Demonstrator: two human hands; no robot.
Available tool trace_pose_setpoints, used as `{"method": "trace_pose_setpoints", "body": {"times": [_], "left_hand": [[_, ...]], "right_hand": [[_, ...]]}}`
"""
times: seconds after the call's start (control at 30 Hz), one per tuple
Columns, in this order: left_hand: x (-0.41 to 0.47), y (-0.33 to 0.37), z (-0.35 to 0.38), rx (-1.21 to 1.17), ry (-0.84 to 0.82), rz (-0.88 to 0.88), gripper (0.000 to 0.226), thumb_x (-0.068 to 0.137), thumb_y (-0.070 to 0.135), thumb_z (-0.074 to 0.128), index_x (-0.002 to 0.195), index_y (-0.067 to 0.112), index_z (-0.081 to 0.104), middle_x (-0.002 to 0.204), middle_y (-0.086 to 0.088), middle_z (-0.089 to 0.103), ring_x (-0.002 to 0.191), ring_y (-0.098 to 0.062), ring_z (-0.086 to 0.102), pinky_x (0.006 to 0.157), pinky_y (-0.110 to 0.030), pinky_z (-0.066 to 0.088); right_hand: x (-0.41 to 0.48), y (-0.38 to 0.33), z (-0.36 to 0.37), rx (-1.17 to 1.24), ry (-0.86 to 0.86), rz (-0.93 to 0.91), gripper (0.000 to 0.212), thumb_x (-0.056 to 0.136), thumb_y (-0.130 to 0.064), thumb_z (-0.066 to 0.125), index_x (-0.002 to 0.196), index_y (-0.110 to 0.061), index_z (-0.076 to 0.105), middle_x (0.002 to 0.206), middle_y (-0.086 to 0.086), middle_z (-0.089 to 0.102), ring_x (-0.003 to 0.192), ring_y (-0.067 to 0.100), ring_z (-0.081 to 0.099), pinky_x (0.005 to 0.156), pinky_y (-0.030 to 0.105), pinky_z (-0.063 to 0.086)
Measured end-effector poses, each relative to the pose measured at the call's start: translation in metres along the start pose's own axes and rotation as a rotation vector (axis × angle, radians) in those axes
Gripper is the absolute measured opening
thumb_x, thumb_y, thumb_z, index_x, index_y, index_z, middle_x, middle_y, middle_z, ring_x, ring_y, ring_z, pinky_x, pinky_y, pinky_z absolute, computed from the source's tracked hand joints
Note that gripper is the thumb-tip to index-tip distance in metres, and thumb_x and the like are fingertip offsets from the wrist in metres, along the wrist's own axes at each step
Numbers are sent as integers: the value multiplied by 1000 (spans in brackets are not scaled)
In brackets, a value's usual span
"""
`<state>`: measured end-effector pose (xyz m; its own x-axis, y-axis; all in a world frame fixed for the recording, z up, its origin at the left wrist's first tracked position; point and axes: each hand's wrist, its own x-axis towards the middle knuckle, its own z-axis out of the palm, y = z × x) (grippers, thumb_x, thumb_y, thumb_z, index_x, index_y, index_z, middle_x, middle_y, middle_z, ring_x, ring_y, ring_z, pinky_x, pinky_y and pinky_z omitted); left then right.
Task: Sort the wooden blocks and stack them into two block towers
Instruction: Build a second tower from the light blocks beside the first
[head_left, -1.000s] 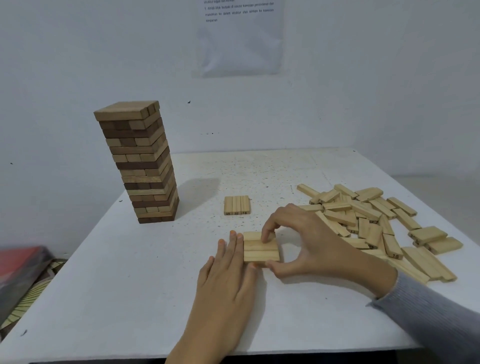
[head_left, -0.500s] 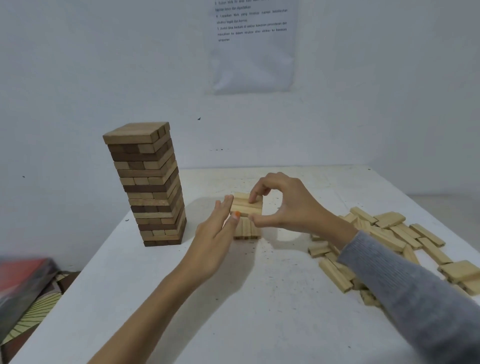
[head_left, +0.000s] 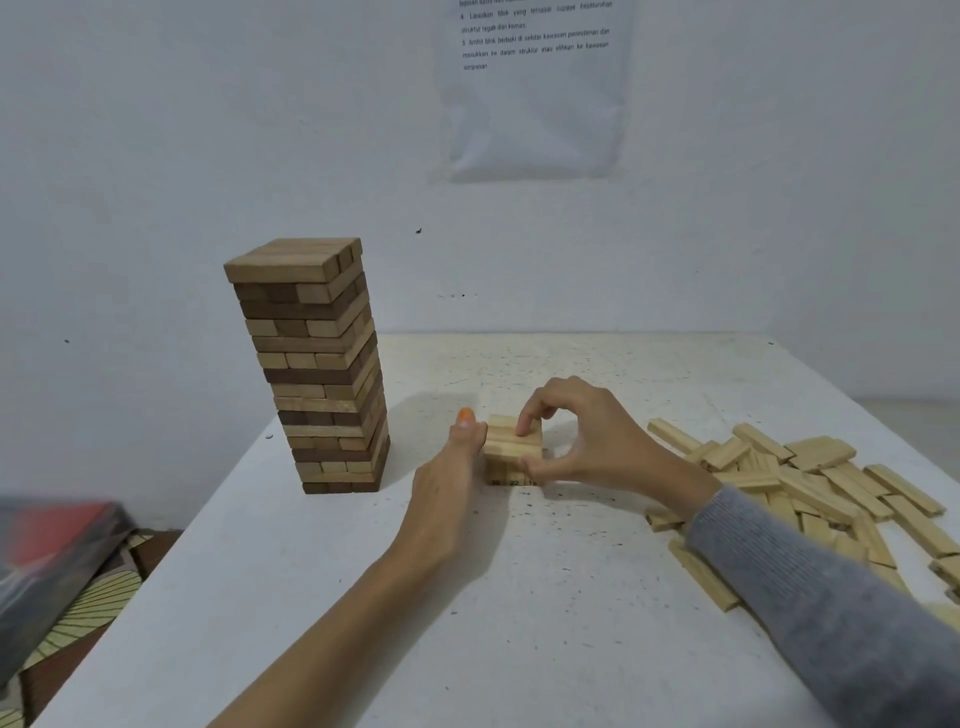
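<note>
Grip of right hand (head_left: 587, 441) clamped on top layer (head_left: 506, 439), sitting on base layer (head_left: 506, 475) mid-surface (head_left: 519, 597); top blocks run left-right, base near-far. Flat left hand (head_left: 447, 478) presses its left end. Loose blocks (head_left: 810, 483) lie right, nearer right hand.

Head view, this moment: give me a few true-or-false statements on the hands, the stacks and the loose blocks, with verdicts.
1. The right hand pinches the top layer of the short stack between thumb and fingers. True.
2. The tall tower is built only of light blocks. False: dark and light blocks are mixed in it.
3. The left hand holds straight fingers against the short stack's left side. True.
4. The loose blocks lie left of the tall tower. False: they lie on the right of the table, by the right arm.
5. The short stack is as tall as the tall tower. False: it is only a couple of layers high.
</note>
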<state>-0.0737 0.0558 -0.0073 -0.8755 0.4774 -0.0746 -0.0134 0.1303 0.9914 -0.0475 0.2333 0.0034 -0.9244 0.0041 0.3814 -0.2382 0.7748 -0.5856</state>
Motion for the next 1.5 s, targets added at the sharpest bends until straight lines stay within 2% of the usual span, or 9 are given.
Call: {"method": "trace_pose_setpoints", "body": {"times": [0.17,0.23,0.33,0.5,0.7,0.87,1.1,1.37,1.5], "left_hand": [[4,-5,1,119,10,-4,49,90,66,19,105,38,56,105,20,54,90,9,47,71,-10,26],[6,-10,0,159,11,3,62,81,75,16,105,37,58,110,22,54,103,4,47,84,-14,28],[10,-16,-1,215,34,10,94,72,90,11,137,35,50,151,14,36,140,-7,27,113,-28,13],[13,-19,-1,325,63,13,101,64,93,6,145,39,35,157,10,25,147,-13,12,120,-47,6],[9,-15,0,497,55,142,58,102,46,15,147,15,36,150,-8,40,139,-27,35,115,-42,27],[11,-20,-5,530,83,161,53,103,43,21,145,15,38,146,-4,45,135,-21,40,106,-26,31],[5,-12,-5,532,23,186,44,105,26,29,145,10,36,153,-2,33,143,-18,26,114,-29,19],[3,-10,-9,458,37,165,45,104,28,31,146,13,36,155,0,31,146,-15,19,118,-32,15],[3,-9,-7,507,37,143,45,105,28,28,146,12,36,154,-4,32,144,-21,23,116,-33,17]], "right_hand": [[-2,4,1,-34,-29,7,27,64,-18,84,85,-23,68,89,-9,63,92,11,50,81,20,39],[-2,5,2,-34,-36,16,27,64,-17,84,85,-23,69,89,-12,63,92,10,50,80,20,39],[-2,5,3,-47,-58,22,26,65,-20,84,86,-23,69,89,-14,62,92,10,49,81,18,37],[-2,8,5,-75,-70,15,27,66,-24,85,87,-24,69,91,-13,62,91,5,46,79,14,36],[-3,9,5,-89,-95,26,27,69,-27,83,90,-28,67,96,-9,63,95,9,47,84,24,39],[-9,-2,-12,-60,-138,98,42,76,-35,80,113,-35,59,117,-15,59,112,4,44,94,28,36],[-26,-9,-16,-271,-258,120,78,82,-48,71,146,-29,32,142,-12,37,132,8,27,106,25,25],[-31,-10,6,-392,-13,1,18,85,-34,67,102,-30,62,106,-9,49,103,8,35,88,25,27],[-31,-11,10,-382,25,2,10,86,-32,68,95,-29,65,99,-10,51,101,11,39,89,29,31]]}}
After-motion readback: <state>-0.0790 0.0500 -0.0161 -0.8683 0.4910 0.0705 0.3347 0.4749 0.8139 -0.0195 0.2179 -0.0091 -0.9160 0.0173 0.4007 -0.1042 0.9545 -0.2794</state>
